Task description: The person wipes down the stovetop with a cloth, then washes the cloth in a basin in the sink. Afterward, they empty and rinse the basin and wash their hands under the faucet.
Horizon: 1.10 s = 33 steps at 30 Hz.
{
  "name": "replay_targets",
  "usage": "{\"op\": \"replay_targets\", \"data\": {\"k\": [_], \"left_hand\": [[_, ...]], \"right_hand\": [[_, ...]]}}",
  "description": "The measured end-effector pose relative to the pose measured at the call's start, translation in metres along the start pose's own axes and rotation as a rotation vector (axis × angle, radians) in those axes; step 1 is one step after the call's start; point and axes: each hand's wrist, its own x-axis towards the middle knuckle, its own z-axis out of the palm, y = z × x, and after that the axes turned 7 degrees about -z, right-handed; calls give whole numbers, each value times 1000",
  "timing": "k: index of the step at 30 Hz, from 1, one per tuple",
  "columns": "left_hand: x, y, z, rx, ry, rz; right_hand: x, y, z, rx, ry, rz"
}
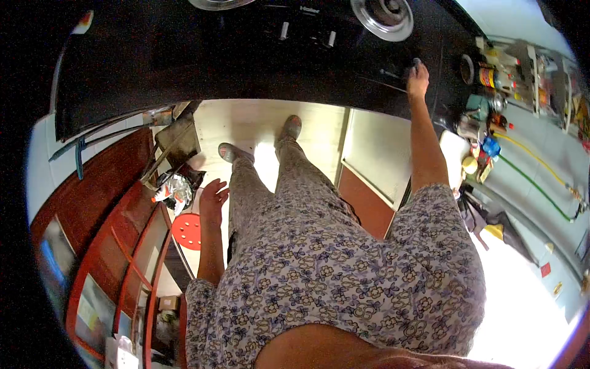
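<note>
My right hand reaches out over the dark countertop, close to its right end. Its fingers are closed on a small greyish thing pressed to the surface; too little of it shows to tell its kind. Just left of that hand lies a thin pale streak, perhaps a glint. Beyond it sits a round metal burner of a stove set into the dark top, with two silvery knobs to its left. My left hand hangs low beside my leg, fingers apart, holding nothing.
A rack of bottles and jars lines the right wall, with a yellow and green hose beside it. A red round stool and a white-and-orange bag stand left. Red-framed glass doors are at lower left.
</note>
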Motion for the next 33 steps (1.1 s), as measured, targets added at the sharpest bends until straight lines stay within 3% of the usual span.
{"op": "replay_targets", "data": {"k": [3, 6, 12, 17, 24, 26, 27, 30, 31, 32, 33], "left_hand": [[-4, -7, 35, 40, -68, 9], [-2, 1, 73, -43, -64, -52], [-1, 28, 88, -51, -143, 27], [5, 35, 34, -47, -89, 66], [-2, 3, -12, -191, 11, -35], [-11, 2, -15, -199, 3, 21], [-18, 0, -12, -225, 24, 42], [-24, -5, -20, -268, 72, 73], [-28, -5, -22, -305, 87, 66], [-30, -6, -26, -343, 106, 56], [-25, -13, -33, -349, 122, 48]], "right_hand": [[15, 7, 9, 2, 22, 31], [1, 14, 20, -183, 70, -191], [-70, -154, 23, 53, 45, -474], [-81, -302, 55, 2, -230, -426], [-77, -447, 107, 141, -245, -685], [-73, -475, 118, 264, -270, -819], [-65, -478, 118, 406, -272, -879], [-26, -458, 132, 735, -375, -694], [-5, -447, 99, 809, -242, -696], [18, -429, 86, 912, -167, -560], [50, -404, 80, 771, -50, -657]]}}
